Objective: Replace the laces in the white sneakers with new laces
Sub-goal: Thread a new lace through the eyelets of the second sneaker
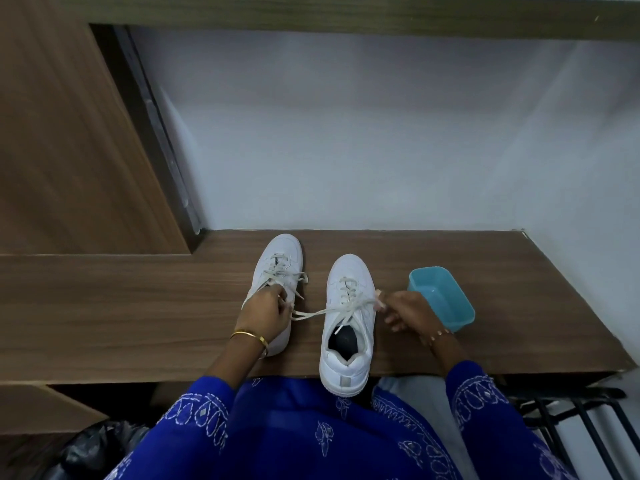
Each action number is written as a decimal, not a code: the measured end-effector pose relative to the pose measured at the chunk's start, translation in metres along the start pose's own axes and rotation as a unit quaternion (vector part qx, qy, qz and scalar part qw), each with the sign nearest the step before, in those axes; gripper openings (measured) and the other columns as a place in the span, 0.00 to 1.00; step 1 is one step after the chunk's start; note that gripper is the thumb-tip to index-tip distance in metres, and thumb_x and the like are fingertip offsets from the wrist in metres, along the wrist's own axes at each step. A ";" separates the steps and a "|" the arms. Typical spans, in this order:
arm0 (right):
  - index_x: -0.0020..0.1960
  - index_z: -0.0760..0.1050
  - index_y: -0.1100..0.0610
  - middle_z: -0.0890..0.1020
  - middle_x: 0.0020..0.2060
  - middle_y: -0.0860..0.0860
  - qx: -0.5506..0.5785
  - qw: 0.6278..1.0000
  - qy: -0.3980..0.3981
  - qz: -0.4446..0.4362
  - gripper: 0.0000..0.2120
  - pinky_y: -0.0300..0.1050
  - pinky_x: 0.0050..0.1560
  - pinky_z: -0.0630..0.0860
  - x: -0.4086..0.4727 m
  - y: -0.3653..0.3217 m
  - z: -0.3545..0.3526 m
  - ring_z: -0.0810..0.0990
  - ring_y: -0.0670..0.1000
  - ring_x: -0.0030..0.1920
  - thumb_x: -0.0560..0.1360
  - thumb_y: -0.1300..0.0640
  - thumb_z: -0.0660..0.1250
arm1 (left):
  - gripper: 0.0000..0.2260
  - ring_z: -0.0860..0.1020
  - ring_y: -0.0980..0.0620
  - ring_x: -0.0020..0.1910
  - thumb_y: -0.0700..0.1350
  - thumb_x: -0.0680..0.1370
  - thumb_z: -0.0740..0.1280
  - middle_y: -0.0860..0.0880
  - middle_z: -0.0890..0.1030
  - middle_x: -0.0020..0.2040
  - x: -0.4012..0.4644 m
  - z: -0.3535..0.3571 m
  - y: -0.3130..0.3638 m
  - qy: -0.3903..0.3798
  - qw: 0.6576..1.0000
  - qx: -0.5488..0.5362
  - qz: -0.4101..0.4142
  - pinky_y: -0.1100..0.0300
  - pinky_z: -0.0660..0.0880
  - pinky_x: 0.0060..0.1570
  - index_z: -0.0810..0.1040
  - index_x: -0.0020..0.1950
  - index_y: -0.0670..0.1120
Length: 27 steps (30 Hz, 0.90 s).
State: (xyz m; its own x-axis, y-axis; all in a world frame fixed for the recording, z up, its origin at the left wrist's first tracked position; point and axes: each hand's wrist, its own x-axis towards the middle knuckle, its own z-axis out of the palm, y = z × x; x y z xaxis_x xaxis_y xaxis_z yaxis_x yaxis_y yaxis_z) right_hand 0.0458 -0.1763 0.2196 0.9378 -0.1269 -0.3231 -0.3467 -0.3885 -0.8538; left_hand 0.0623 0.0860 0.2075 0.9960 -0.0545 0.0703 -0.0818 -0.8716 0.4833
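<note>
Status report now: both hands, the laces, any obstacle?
Left hand and right hand each pinch a lace end of right sneaker. Laces still threaded. Blue tub close beside right hand.

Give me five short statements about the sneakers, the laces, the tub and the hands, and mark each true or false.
1. Both white sneakers stand on the wooden counter. True.
2. The blue tub sits left of the sneakers. False: it is to their right.
3. The right hand pinches a lace end of the right sneaker. True.
4. The left sneaker has no laces. False: laces still run through its eyelets.
5. The left hand rests in the person's lap. False: it is over the left sneaker, holding a lace.
</note>
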 end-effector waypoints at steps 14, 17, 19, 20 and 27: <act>0.42 0.74 0.62 0.79 0.37 0.57 0.155 0.967 0.198 0.034 0.03 0.36 0.26 0.75 -0.009 -0.025 0.010 0.76 0.50 0.28 0.73 0.67 0.64 | 0.17 0.77 0.46 0.53 0.55 0.76 0.61 0.45 0.79 0.54 -0.008 0.004 -0.008 -0.099 0.982 0.163 -0.003 0.57 0.71 0.49 0.74 0.55 0.42; 0.33 0.73 0.56 0.78 0.31 0.52 -0.060 0.987 0.134 -0.071 0.10 0.29 0.26 0.69 -0.019 -0.034 0.022 0.74 0.45 0.28 0.72 0.62 0.67 | 0.15 0.77 0.45 0.55 0.52 0.78 0.58 0.44 0.80 0.55 -0.004 0.002 -0.002 -0.156 0.971 0.182 -0.013 0.58 0.71 0.51 0.77 0.54 0.42; 0.36 0.78 0.59 0.80 0.33 0.51 -0.152 0.978 0.080 -0.116 0.06 0.32 0.32 0.69 -0.024 -0.037 0.032 0.75 0.45 0.32 0.71 0.60 0.68 | 0.14 0.76 0.45 0.56 0.51 0.78 0.59 0.44 0.80 0.55 -0.003 -0.001 0.000 -0.185 0.966 0.179 -0.016 0.58 0.71 0.52 0.77 0.55 0.43; 0.38 0.79 0.60 0.81 0.36 0.53 -0.185 0.972 0.066 -0.131 0.05 0.35 0.35 0.70 -0.026 -0.037 0.036 0.76 0.46 0.36 0.71 0.59 0.68 | 0.14 0.76 0.45 0.56 0.50 0.78 0.59 0.44 0.79 0.55 -0.003 -0.003 0.000 -0.195 0.964 0.179 -0.012 0.58 0.71 0.52 0.77 0.55 0.43; 0.37 0.78 0.66 0.73 0.27 0.53 -0.403 0.885 -0.181 -0.144 0.18 0.32 0.28 0.62 -0.047 -0.045 0.054 0.67 0.45 0.27 0.74 0.51 0.67 | 0.11 0.76 0.44 0.56 0.45 0.76 0.62 0.43 0.79 0.55 -0.010 -0.002 0.000 -0.219 0.962 0.164 0.020 0.58 0.71 0.50 0.75 0.55 0.42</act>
State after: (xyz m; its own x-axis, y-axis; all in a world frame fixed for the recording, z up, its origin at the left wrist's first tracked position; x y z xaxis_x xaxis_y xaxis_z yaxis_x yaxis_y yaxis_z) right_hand 0.0161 -0.1038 0.2511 0.8679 0.3278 -0.3733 0.1685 -0.9011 -0.3995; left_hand 0.0521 0.0878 0.2088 0.9173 -0.2289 -0.3258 -0.1772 -0.9674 0.1808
